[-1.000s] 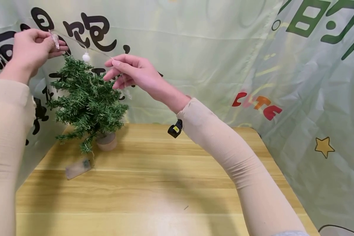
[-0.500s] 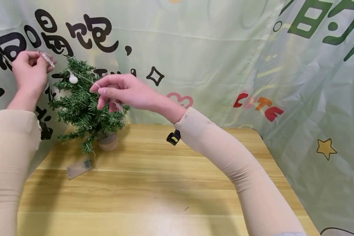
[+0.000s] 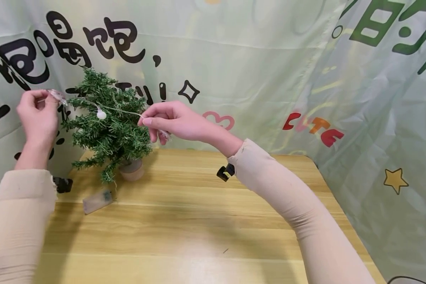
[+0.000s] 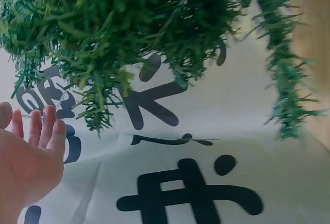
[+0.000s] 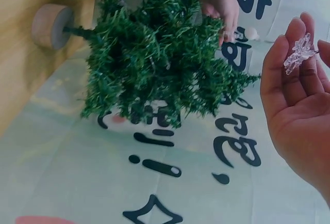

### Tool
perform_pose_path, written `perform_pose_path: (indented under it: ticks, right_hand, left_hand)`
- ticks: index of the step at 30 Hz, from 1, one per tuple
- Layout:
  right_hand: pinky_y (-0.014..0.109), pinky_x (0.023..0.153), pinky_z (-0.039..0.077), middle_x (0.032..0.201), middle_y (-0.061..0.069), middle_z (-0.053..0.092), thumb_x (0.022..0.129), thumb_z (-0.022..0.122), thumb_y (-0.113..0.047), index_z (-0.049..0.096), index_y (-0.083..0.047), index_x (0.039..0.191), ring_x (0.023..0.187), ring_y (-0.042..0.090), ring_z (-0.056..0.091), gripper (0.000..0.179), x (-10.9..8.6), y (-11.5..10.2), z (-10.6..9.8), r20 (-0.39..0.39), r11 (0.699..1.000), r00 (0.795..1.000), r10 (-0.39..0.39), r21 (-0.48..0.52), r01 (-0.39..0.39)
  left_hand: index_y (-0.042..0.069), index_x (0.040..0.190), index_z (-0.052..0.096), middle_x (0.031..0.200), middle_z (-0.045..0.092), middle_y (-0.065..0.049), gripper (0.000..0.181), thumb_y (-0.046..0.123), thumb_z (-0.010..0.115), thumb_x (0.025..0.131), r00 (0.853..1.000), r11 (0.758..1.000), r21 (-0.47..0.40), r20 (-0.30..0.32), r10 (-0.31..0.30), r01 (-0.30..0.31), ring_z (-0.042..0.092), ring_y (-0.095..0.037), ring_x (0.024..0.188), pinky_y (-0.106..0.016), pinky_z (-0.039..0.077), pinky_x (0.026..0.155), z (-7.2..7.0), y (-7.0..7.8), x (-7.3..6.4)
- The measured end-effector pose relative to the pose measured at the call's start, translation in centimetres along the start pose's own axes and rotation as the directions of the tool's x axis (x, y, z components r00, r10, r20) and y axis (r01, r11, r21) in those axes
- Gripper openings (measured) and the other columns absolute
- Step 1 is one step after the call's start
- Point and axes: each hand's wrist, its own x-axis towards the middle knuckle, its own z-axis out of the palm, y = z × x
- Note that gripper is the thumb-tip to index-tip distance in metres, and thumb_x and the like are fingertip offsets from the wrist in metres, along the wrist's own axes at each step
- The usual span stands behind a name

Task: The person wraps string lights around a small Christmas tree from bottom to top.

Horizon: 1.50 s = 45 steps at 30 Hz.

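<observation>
A small green artificial Christmas tree stands upright at the back left of the table. My left hand pinches a thin light-string wire at the tree's left, beside a clear ornament. At the tree's right, my right hand pinches the same wire between thumb and forefinger. A white ball bulb hangs from the stretch of wire between my hands, in front of the branches. In the right wrist view, a clear snowflake-like ornament lies against the right hand's fingers.
The tree's round base sits on the wooden table. A clear battery box lies in front of it, with a wire rising towards the branches. Printed cloth hangs behind and to the right. A tiny dark sliver lies near the front.
Both hands have come down from the treetop to its middle height, bringing the wire and white ball in front of the branches. The right hand moved left, then back right, pulling the wire straighter.
</observation>
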Motion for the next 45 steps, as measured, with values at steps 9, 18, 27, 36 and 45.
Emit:
perform_pose_path:
  ticks: [9, 18, 27, 36, 45]
  right_hand:
    - [0.044, 0.071, 0.058, 0.083, 0.017, 0.070, 0.106, 0.058, -0.009, 0.070, -0.001, 0.116, 0.069, 0.032, 0.063, 0.017, -2.3, 1.1, -1.4, -0.056, 0.999, 0.998, 0.042, -0.026, -0.044]
    - [0.042, 0.071, 0.060, 0.082, 0.017, 0.068, 0.106, 0.060, -0.010, 0.072, -0.001, 0.113, 0.070, 0.029, 0.065, 0.017, -5.2, 2.3, -3.2, -0.133, 0.994, 0.987, 0.088, -0.048, -0.096]
    - [0.035, 0.068, 0.059, 0.078, 0.013, 0.063, 0.104, 0.065, -0.015, 0.073, -0.003, 0.110, 0.067, 0.024, 0.061, 0.015, -7.4, 3.7, -5.9, -0.307, 0.986, 0.938, 0.159, 0.000, -0.167]
    - [0.024, 0.059, 0.053, 0.074, 0.007, 0.063, 0.104, 0.065, -0.013, 0.074, -0.003, 0.109, 0.060, 0.017, 0.056, 0.015, -6.4, 3.5, -8.1, -0.545, 0.988, 0.827, 0.139, 0.131, -0.079]
    - [0.025, 0.060, 0.052, 0.077, 0.007, 0.063, 0.104, 0.065, -0.019, 0.074, -0.007, 0.105, 0.058, 0.018, 0.054, 0.015, -3.3, 2.4, -9.5, -0.672, 0.981, 0.716, 0.190, 0.159, -0.111]
  left_hand:
    - [0.009, 0.092, 0.066, 0.096, 0.072, -0.003, 0.019, -0.010, 0.060, 0.096, 0.995, 0.977, -0.194, 0.020, 0.096, -0.090, 0.072, -0.011, 0.092, -0.013, 0.054, 0.086, -1.4, -2.1, -2.8]
    - [-0.005, 0.105, 0.072, 0.108, 0.065, 0.019, 0.014, -0.005, 0.059, 0.099, 0.890, 0.864, 0.236, 0.226, 0.397, -0.445, 0.065, 0.001, 0.098, -0.008, 0.049, 0.088, -2.5, -2.6, -5.7]
    - [-0.009, 0.098, 0.075, 0.107, 0.053, 0.030, 0.014, -0.014, 0.077, 0.085, 0.733, 0.657, 0.336, 0.413, 0.540, -0.674, 0.051, 0.013, 0.098, -0.007, 0.041, 0.082, -1.5, -2.4, -7.6]
    - [-0.009, 0.094, 0.075, 0.103, 0.052, 0.030, 0.023, -0.010, 0.088, 0.075, 0.689, 0.611, 0.328, 0.440, 0.576, -0.720, 0.048, 0.015, 0.095, -0.010, 0.038, 0.083, -0.4, -2.1, -7.8]
    - [-0.014, 0.093, 0.070, 0.102, 0.057, 0.028, 0.022, 0.004, 0.077, 0.082, 0.677, 0.651, 0.239, 0.449, 0.584, -0.720, 0.050, 0.010, 0.094, -0.013, 0.039, 0.081, 0.6, 1.8, -7.5]
